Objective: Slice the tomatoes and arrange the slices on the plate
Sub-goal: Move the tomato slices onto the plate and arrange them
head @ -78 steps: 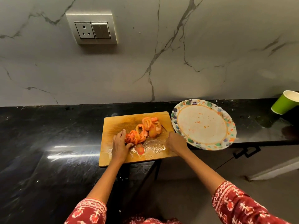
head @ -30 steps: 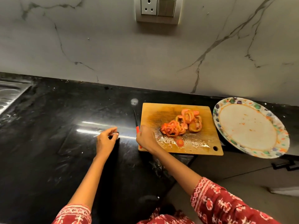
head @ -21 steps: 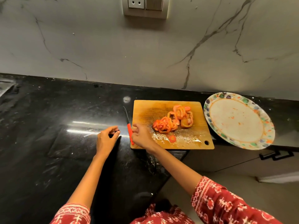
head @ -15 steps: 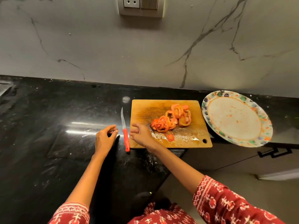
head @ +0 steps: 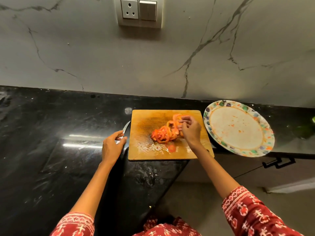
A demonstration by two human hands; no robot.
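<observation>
Knife (head: pixel 125 127) now down at 9 o'clock of board (head: pixel 144 150), left hand (head: pixel 112 147) loosely curled over it; my right hand (head: pixel 190 130), fingers half open, reaches tomato slices (head: pixel 163 135) for plate (head: pixel 265 147) at 3 o'clock.

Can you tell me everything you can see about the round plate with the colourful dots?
The plate is round and shallow, with a pale, off-white middle ringed by a thin orange line and a wide rim of green, purple, blue and orange blotches. It looks like paper or thin plastic; I cannot tell which. It holds no slices, only small orange-red smears. It sits on the black counter right of the cutting board, its near edge jutting past the counter's edge. Neither hand touches it.
</observation>
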